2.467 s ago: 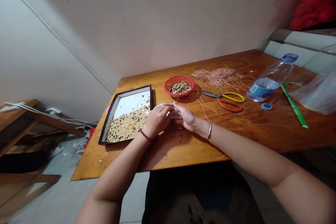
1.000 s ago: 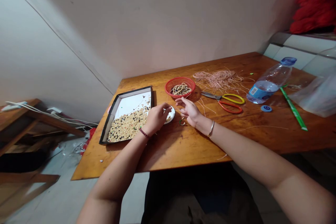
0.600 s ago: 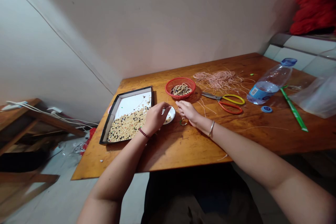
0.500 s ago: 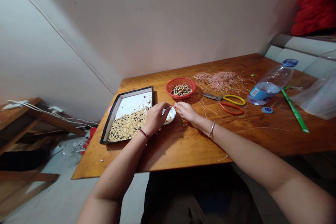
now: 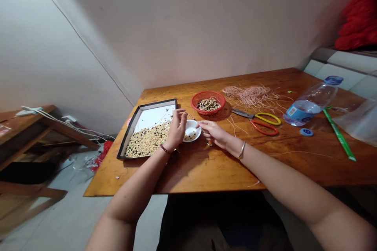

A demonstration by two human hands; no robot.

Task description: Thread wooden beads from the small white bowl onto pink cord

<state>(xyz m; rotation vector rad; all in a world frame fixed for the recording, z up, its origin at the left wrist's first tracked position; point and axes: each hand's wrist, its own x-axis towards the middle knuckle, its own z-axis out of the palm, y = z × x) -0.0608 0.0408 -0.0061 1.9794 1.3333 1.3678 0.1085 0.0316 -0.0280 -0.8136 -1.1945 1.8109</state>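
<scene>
On table [image 5: 212,172] | one dish [image 5: 191,126], one tray [image 5: 156,115] | left hand [image 5: 176,129]: grip parted | right hand [image 5: 216,134]: grip pinched

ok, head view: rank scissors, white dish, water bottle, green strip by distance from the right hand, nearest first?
From the right hand:
1. White dish: just left of the fingers.
2. Scissors: to the right, on the table.
3. Water bottle: farther right, beyond the scissors.
4. Green strip: right of the bottle.
</scene>
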